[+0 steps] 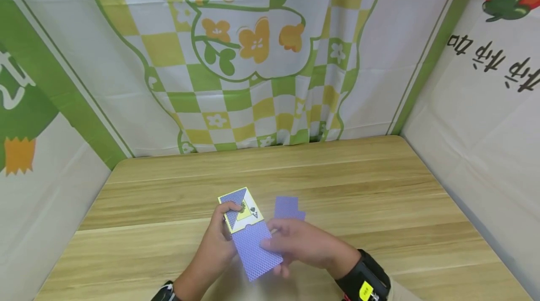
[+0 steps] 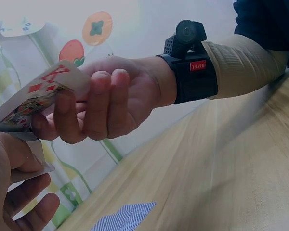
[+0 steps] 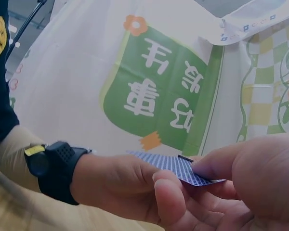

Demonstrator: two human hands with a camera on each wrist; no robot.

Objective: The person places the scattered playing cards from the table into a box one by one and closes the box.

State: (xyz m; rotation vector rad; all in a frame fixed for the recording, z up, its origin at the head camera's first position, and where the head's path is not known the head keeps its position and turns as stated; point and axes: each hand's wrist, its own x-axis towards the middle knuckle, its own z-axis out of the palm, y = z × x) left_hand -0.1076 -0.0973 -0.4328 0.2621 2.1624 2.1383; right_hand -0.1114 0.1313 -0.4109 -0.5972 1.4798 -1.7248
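Observation:
My left hand [image 1: 217,237] grips a yellow-edged playing card box [image 1: 254,211] with an ace of spades on its front. Blue-patterned playing cards [image 1: 253,254] stick out of the box's near end. My right hand [image 1: 305,242] pinches these cards, its thumb lying on their backs. The left wrist view shows the underside of the held cards [image 2: 45,91], a face with red diamonds, above the right hand's curled fingers [image 2: 98,106]. In the right wrist view the right thumb [image 3: 216,163] presses on the patterned back.
Several blue-backed cards [image 1: 287,206] lie overlapping on the wooden table [image 1: 177,188], just beyond the right hand. Printed cloth walls [image 1: 388,57] enclose the table at the back and on both sides.

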